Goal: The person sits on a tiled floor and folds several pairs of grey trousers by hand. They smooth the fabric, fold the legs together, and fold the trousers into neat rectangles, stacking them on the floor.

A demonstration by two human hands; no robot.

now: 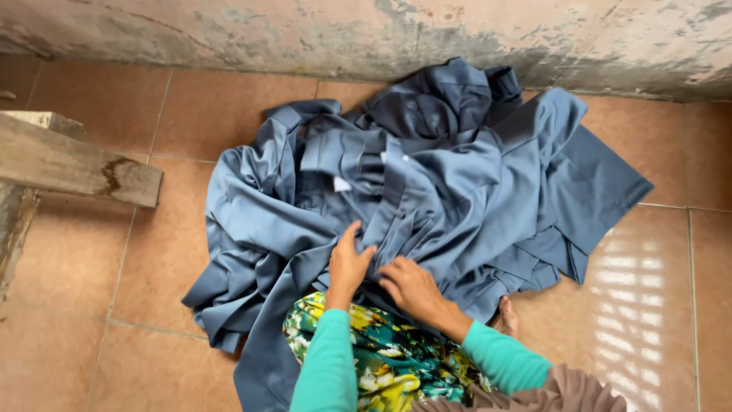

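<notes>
Terracotta floor tiles [91, 267] by a stained wall carry a heap of blue-grey garments [427, 191] — spread ahead of the person, nearest the left hand [347, 263], which pinches a fold, while the right hand [412, 286] lies loosely open on the cloth.

Slate-blue clothes pile [427, 183] on terracotta floor tiles [76, 259]. Nearest that pile, teal sleeves [328, 366] and green-yellow floral cloth [396, 366]. Beyond, mottled grey-pink wall [305, 30].

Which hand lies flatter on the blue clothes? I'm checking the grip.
The right hand: it lies palm down on the blue clothes, while the left hand pinches a fold with thumb raised.
</notes>
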